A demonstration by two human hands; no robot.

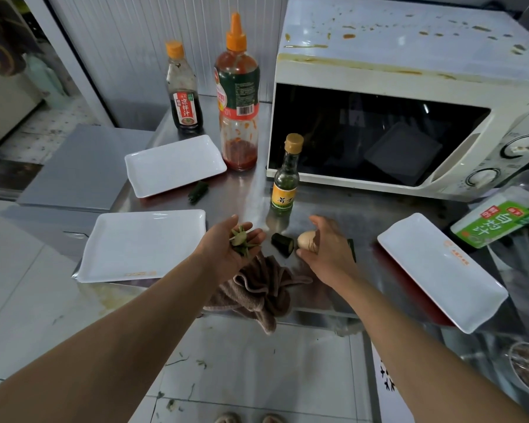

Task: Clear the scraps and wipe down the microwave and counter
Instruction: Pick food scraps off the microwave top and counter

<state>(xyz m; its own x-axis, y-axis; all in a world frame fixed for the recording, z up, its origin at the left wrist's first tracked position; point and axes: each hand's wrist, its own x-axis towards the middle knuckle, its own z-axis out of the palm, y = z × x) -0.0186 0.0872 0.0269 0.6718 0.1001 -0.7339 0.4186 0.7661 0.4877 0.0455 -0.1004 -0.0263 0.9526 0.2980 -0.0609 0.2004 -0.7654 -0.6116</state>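
Microwave [394, 71]: set at the back right of the counter [248, 190]; orange-brown splashes are seen on its top and along the front edge. It is judged heavy and rigid, to be wiped in place rather than lifted.

Counter: bare steel, judged hard and slick; small scraps are likely to slide when pushed.

Cloth [257, 294]: a brown rag is bunched at the counter's near edge, partly hanging over. It is judged soft and limp, best gathered by a fistful of its folds.

Left hand [229, 248]: turned palm up and cupped loosely, fingers spread; pale green peelings [242, 239] are held in the palm. They are judged light, thin and damp, easily spilled if the palm is tipped.

Right hand [327, 248]: lowered over the counter, fingers curled around a pale round piece [306, 239], possibly an egg or an onion end; whether it is fully lifted cannot be told. If an egg, it is judged fragile and smooth, to be cradled, not squeezed.

Dark green stub [283, 244]: lying on the counter between the hands, judged firm, to be pinched by its sides.
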